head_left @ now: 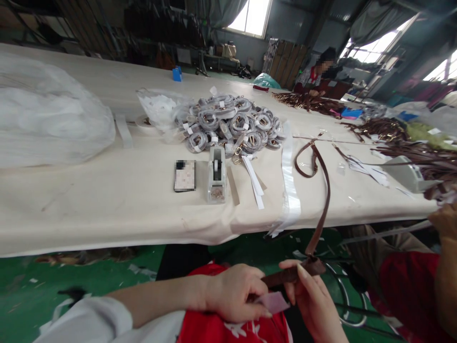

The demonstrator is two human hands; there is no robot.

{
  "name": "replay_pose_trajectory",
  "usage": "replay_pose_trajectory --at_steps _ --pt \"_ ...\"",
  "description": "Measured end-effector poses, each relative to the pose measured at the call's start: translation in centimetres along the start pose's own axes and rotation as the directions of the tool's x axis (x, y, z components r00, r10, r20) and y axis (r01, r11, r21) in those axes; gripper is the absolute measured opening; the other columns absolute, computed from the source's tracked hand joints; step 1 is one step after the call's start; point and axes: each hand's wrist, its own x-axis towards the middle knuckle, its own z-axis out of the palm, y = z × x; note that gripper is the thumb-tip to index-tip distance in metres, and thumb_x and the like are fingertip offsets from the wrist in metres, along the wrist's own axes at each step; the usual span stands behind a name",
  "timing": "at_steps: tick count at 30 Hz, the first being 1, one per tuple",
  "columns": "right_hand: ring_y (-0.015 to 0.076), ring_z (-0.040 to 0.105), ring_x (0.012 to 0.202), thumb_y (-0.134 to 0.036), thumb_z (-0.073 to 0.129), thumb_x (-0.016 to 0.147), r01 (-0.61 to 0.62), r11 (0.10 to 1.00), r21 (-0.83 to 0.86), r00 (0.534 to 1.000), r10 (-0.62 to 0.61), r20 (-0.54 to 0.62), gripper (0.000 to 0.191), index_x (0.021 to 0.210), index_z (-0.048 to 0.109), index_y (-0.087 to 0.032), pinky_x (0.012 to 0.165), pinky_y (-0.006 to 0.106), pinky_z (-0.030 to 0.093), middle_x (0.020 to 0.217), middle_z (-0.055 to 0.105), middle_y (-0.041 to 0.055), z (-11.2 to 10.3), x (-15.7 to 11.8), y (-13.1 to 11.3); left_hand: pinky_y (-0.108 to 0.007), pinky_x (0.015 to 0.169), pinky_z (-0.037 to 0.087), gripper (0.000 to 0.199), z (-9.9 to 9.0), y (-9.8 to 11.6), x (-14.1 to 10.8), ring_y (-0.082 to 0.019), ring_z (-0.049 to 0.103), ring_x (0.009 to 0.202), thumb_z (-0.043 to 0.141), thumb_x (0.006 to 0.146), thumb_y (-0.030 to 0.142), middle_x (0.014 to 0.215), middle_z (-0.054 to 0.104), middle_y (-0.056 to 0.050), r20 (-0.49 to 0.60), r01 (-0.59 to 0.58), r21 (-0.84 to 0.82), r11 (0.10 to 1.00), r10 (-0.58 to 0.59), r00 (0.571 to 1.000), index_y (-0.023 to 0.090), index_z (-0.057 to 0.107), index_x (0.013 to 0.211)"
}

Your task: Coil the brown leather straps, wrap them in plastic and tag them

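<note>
A brown leather strap (pixel 323 209) rises from my hands over the table's front edge and ends in a loop with metal fittings on the table top. My left hand (pixel 237 291) is closed around one end of the strap and also pinches a small pale pink flat piece. That pink piece (pixel 274 302) sticks out between my two hands. At the strap's thicker folded part, my right hand (pixel 314 297) grips with thumb and fingers. Both hands are above my lap, in front of a red apron (pixel 200 328).
On the cream-covered table (pixel 89 205) stand a tape dispenser (pixel 216 176), a phone (pixel 184 176), paper strips (pixel 254 181) and a pile of grey wrapped straps (pixel 232 119). Plastic bags (pixel 46 114) lie left. A co-worker's arm (pixel 446 247) is close at right; another person (pixel 316 74) is at the back.
</note>
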Motion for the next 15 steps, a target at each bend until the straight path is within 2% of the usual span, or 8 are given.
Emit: replay_pose_trajectory --at_steps 2,5,7,10,12,15 --pt "0.0129 0.047 0.049 -0.052 0.066 0.086 -0.010 1.000 0.003 1.000 0.010 -0.007 0.035 0.099 0.076 -0.021 0.052 0.024 0.041 0.049 0.055 -0.0026 0.2 -0.1 0.0 -0.025 0.049 0.027 0.037 -0.1 0.0 0.0 -0.011 0.038 0.054 0.072 0.079 0.035 0.060 0.041 0.004 0.001 0.000 0.011 1.000 0.000 1.000 0.020 0.045 0.059" --pt "0.0162 0.054 0.057 -0.059 0.069 0.081 0.005 1.000 0.023 1.000 -0.006 0.028 0.045 0.104 0.077 -0.020 0.057 0.027 0.047 0.059 0.064 0.0015 -0.2 0.2 0.2 -0.024 0.048 0.028 0.040 -0.1 -0.1 -0.1 -0.010 0.039 0.053 0.073 0.079 0.034 0.059 0.041 0.004 0.009 0.017 0.036 0.999 -0.018 1.000 0.019 0.044 0.057" --pt "0.0181 0.058 0.061 -0.069 0.064 0.078 0.017 0.997 0.074 0.999 -0.013 -0.049 0.056 0.101 0.079 -0.019 0.054 0.027 0.049 0.074 0.072 0.0065 -0.6 0.5 0.3 -0.024 0.047 0.027 0.040 0.0 -0.2 -0.2 -0.010 0.039 0.053 0.074 0.079 0.034 0.060 0.042 0.004 0.025 0.021 0.093 0.995 -0.023 0.999 0.019 0.044 0.057" --pt "0.0116 0.049 0.048 -0.071 0.056 0.083 0.011 0.982 0.186 0.974 0.031 -0.223 0.056 0.091 0.079 -0.020 0.037 0.022 0.034 0.089 0.076 0.0077 -0.4 0.9 0.1 -0.024 0.046 0.026 0.036 0.3 -0.3 -0.2 -0.009 0.039 0.052 0.074 0.080 0.035 0.060 0.043 0.004 0.050 0.013 0.243 0.970 -0.026 0.998 0.018 0.049 0.058" --pt "0.0065 0.040 0.041 -0.061 0.062 0.085 0.002 0.972 0.236 0.967 0.058 -0.249 0.045 0.087 0.078 -0.019 0.034 0.018 0.026 0.084 0.076 0.0059 0.2 1.0 -0.2 -0.025 0.045 0.026 0.034 0.5 -0.4 -0.2 -0.010 0.040 0.051 0.073 0.081 0.038 0.061 0.045 0.003 0.061 0.017 0.329 0.944 -0.039 0.997 0.018 0.054 0.061" --pt "0.0065 0.044 0.043 -0.053 0.073 0.077 -0.007 0.967 0.255 0.964 0.075 -0.256 0.037 0.078 0.075 -0.016 0.037 0.015 0.030 0.072 0.074 0.0047 1.1 0.9 -0.3 -0.024 0.046 0.028 0.035 0.7 -0.5 -0.2 -0.010 0.043 0.053 0.071 0.083 0.043 0.061 0.045 0.003 0.086 0.021 0.373 0.928 -0.057 0.995 0.019 0.057 0.063"
